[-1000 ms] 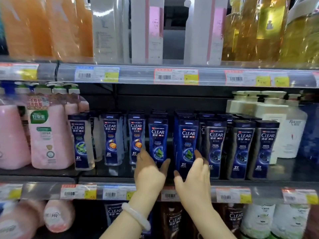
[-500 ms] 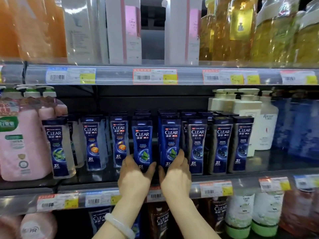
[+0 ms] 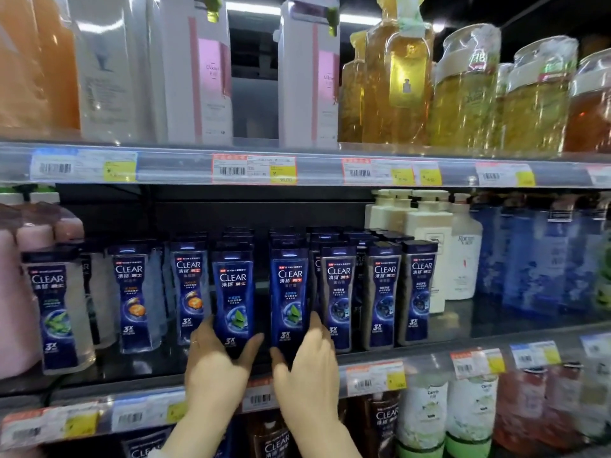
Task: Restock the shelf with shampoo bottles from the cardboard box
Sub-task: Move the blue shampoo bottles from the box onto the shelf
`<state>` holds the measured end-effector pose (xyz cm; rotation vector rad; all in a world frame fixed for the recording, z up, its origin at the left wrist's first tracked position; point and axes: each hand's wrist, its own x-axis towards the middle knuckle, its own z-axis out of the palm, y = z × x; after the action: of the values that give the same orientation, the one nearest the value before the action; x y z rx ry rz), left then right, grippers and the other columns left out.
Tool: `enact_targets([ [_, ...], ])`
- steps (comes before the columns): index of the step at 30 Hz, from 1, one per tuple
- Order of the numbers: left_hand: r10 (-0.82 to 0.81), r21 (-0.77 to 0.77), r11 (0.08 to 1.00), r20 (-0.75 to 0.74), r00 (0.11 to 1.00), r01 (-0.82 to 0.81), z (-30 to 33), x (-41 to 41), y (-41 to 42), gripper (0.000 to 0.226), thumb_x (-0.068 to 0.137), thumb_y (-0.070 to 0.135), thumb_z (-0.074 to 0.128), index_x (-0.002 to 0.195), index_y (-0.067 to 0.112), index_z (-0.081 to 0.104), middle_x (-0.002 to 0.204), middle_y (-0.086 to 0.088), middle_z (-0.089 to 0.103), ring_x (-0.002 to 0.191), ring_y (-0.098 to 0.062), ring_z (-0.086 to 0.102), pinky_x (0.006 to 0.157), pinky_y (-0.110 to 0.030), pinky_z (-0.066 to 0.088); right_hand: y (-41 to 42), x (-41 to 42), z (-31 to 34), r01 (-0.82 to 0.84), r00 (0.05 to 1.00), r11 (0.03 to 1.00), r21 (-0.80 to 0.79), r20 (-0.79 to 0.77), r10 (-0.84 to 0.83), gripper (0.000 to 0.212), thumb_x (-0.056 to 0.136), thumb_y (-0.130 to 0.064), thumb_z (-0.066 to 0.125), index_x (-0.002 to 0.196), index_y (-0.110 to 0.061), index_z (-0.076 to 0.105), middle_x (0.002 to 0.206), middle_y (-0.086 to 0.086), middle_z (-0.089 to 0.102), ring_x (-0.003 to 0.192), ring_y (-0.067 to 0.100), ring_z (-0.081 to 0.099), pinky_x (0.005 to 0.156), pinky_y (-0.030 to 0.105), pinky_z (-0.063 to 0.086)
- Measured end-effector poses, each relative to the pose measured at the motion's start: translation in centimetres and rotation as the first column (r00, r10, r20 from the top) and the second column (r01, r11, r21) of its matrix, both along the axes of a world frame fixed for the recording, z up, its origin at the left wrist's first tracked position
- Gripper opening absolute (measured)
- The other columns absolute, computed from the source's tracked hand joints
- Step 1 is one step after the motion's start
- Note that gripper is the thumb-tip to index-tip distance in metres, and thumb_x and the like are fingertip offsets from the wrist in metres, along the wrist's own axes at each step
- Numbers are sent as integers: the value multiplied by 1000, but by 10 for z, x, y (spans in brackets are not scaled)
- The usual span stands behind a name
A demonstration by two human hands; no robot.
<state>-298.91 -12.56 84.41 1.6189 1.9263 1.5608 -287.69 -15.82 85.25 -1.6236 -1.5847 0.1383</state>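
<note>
Step in hand: facing up stock on the middle shelf (image 3: 463,328), not fetching. The box is out of view.

Left hand (image 3: 216,365) wraps the base of one green-leaf bottle (image 3: 233,292): fingers on its left side, thumb spread under its right corner, so closed on it. Right hand (image 3: 305,368) does the same on the twin bottle (image 3: 289,292) just beside: fingers up its right edge, thumb at the lower left corner. Both bottles stand upright near the shelf's front edge, mid-row, with a dark gap between them. Neighbours left and right stand close by.

Next move, my guess: nudge the two flush with the front edge and with the row, let go without tipping the tall narrow bottles, then go back to the box for more.

Versus half a second ago: same two bottles, same grip. The hands have slid a little apart and the gap between the pair has opened. The head has moved in; the shelf fills more of the view.
</note>
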Motion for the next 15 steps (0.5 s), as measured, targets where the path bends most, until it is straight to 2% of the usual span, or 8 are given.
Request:
enact_targets([
  [3, -66, -12, 998, -1, 998, 66, -3, -7, -8, 86, 72, 33, 77, 140, 8, 31, 136, -14, 43, 125, -31, 44, 102, -40, 41, -9, 6, -10, -44, 993, 983, 181, 114, 23, 55, 91, -34, 50, 138, -17, 27, 130, -1, 42, 121, 13, 42, 100, 19, 35],
  [5, -105, 29, 994, 25, 994, 105, -5, -16, -15, 77, 74, 25, 76, 138, 9, 35, 131, -10, 45, 122, -26, 46, 103, -37, 40, -11, 2, -15, -109, 990, 939, 325, 121, 73, 45, 81, -33, 55, 122, -21, 42, 113, -3, 54, 105, 8, 50, 87, 18, 44],
  [7, -85, 61, 995, 23, 996, 84, -6, -28, -23, 63, 77, 16, 73, 131, 8, 42, 124, -5, 46, 117, -21, 47, 98, -29, 38, -12, -11, -13, -200, 979, 909, 366, 114, 170, 36, 81, -35, 49, 115, -25, 43, 107, -8, 56, 101, 4, 47, 84, 16, 47],
  [9, -3, 69, 998, -5, 1000, 3, -10, -46, -27, 49, 79, 8, 69, 123, 5, 47, 118, -10, 49, 112, -26, 48, 93, -30, 37, -14, -27, -12, -279, 960, 897, 344, 125, 250, 35, 82, -38, 42, 115, -27, 43, 107, -10, 55, 101, 2, 46, 86, 11, 43],
  [11, 100, 59, 993, 5, 995, -100, -14, -69, -29, 43, 77, 1, 67, 117, 1, 51, 112, -16, 50, 105, -34, 49, 90, -37, 39, -20, -51, -8, -374, 926, 884, 280, 163, 340, 40, 84, -39, 38, 122, -26, 43, 116, -10, 52, 109, 1, 45, 95, 8, 30],
  [13, 159, 57, 985, 22, 987, -160, -13, -86, -28, 42, 76, -1, 66, 115, -1, 52, 112, -21, 50, 106, -39, 48, 93, -45, 39, -23, -70, -3, -482, 875, 860, 169, 139, 463, 45, 93, -35, 38, 136, -23, 32, 131, -9, 39, 125, 4, 35, 103, 10, 21],
  [15, 178, 39, 983, 22, 984, -179, -10, -105, -24, 47, 75, -1, 66, 120, -2, 50, 119, -24, 49, 113, -40, 45, 99, -45, 36, -20, -96, 4, -480, 877, 877, 24, 61, 478, 52, 97, -29, 40, 144, -21, 18, 139, -6, 29, 132, 11, 27, 108, 17, 21],
])
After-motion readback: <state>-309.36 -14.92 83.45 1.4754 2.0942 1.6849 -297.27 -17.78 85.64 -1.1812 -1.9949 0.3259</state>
